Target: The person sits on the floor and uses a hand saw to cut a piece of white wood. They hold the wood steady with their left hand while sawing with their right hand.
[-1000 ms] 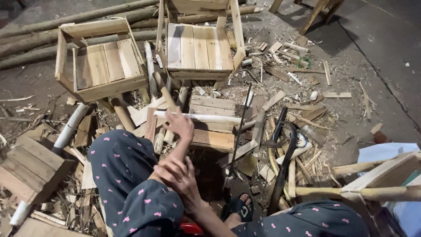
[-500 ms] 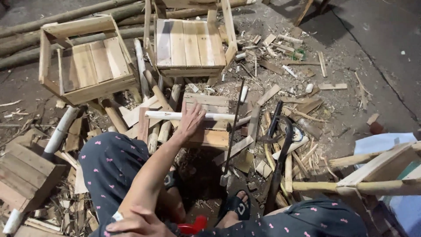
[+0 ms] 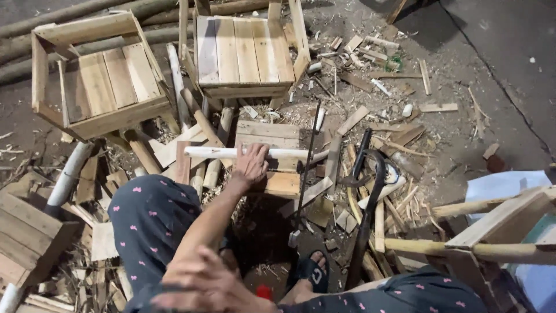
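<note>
My left hand [image 3: 252, 165] reaches forward and grips a pale peeled stick [image 3: 214, 152] that lies crosswise on a block of wooden planks [image 3: 267, 134]. My right hand [image 3: 202, 284] is close to the camera at the bottom, blurred, above my left forearm; whether it holds anything is unclear. A small red object [image 3: 264, 291] shows just beside it. My knees in dark spotted trousers [image 3: 150, 214] frame the block, and one sandalled foot [image 3: 311, 272] rests below it.
Two slatted wooden crates [image 3: 98, 81] [image 3: 243, 52] stand beyond the block. A black bow saw [image 3: 370, 191] and a thin metal rod [image 3: 307, 168] lie to the right among offcuts and shavings. Logs [image 3: 87, 11] lie at the back; a pole frame [image 3: 504, 226] sits right.
My hands were together near my knee; the left hand has reached out and taken hold of the pale stick, while the right hand has drawn back toward the camera. The view tilted down.
</note>
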